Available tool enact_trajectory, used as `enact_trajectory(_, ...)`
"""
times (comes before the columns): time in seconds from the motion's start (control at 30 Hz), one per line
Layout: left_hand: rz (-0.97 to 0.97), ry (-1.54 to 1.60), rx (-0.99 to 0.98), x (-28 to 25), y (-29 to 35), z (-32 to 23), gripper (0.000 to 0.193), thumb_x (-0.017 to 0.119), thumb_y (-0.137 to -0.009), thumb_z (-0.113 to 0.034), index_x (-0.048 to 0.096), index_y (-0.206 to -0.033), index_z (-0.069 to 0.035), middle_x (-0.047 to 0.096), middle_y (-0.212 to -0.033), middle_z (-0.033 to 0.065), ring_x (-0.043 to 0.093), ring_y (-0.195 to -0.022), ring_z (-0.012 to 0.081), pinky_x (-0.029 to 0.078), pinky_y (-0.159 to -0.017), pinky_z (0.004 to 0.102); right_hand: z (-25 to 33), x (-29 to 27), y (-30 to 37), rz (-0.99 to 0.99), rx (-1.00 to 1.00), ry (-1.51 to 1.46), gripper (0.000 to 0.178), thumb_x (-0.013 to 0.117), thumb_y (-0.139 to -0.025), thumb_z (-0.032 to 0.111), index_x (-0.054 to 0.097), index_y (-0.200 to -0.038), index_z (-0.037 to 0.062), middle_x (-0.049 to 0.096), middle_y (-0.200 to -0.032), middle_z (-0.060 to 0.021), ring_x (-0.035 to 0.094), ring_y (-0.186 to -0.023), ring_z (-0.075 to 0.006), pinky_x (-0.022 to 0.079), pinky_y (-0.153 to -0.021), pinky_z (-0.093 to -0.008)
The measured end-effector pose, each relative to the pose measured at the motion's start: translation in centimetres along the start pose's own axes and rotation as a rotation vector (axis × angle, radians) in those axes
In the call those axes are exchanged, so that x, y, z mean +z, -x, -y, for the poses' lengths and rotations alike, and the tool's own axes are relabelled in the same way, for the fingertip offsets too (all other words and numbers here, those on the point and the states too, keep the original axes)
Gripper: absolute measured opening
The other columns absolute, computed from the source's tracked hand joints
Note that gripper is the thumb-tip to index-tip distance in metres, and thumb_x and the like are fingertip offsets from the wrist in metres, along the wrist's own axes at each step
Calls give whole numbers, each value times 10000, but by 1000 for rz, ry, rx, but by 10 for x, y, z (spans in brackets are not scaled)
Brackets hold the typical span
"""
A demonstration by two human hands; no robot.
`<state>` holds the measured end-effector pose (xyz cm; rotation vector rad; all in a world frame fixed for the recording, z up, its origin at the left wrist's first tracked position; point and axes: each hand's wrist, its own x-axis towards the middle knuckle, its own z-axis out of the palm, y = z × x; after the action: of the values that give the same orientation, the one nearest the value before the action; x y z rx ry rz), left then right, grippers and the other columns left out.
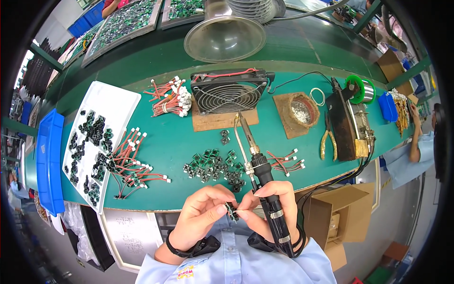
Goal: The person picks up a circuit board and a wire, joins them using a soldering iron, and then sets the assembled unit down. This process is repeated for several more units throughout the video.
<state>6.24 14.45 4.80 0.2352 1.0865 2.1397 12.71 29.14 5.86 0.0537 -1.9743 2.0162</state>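
Note:
Close to my body, my left hand [201,213] pinches a small green-and-black circuit board [231,212] between thumb and fingers. My right hand [279,201] is wrapped around a black soldering iron [265,173], its metal tip pointing away from me, beside a thin feed tube [240,138]. The thumb and a finger of that same hand come together at the board's right edge; whatever lies between them is too small to make out. Just beyond my hands is a pile of small circuit boards [208,164]. Red-and-black wires with white connectors [286,162] lie right of the iron.
A black fan [230,92] stands at the back under a metal extraction hood [225,40]. To its right are a solder-scrap dish [302,111], pliers [327,139] and a solder spool [366,91]. At left are a white tray [113,100], wired boards [135,165] and a blue bin [49,163].

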Motion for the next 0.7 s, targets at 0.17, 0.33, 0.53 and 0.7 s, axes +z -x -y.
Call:
enact_trajectory(0.17,25,0,16,0,1,-2,162,603,-843,-130,542,-938,-14,531,-881,85,498,-824,170,388,-740,283,5,1,0,5,-15,69,458,647,-747,-103,345,-1061,39,594,-818,-152,621,-715,-165,529,-656,-302)
enact_trajectory(0.33,29,-56,41,2,3,-6,170,609,-839,-128,543,-938,-7,537,-884,93,504,-818,165,397,-728,277,9,1,1,25,-58,132,460,657,-736,-108,359,-1057,32,597,-820,-147,627,-723,-165,537,-686,-315)
enact_trajectory(0.53,-4,-75,25,4,4,-8,170,620,-831,-122,551,-925,3,550,-883,101,516,-809,155,406,-721,268,11,2,3,30,-102,189,466,670,-728,-102,369,-1060,27,602,-819,-144,638,-730,-173,542,-699,-327)
enact_trajectory(0.7,-9,-83,56,5,3,-7,171,630,-827,-120,558,-914,9,551,-876,98,513,-806,153,402,-719,260,11,2,2,17,-155,201,444,685,-718,-87,404,-1044,22,626,-793,-152,657,-731,-200,545,-692,-337)
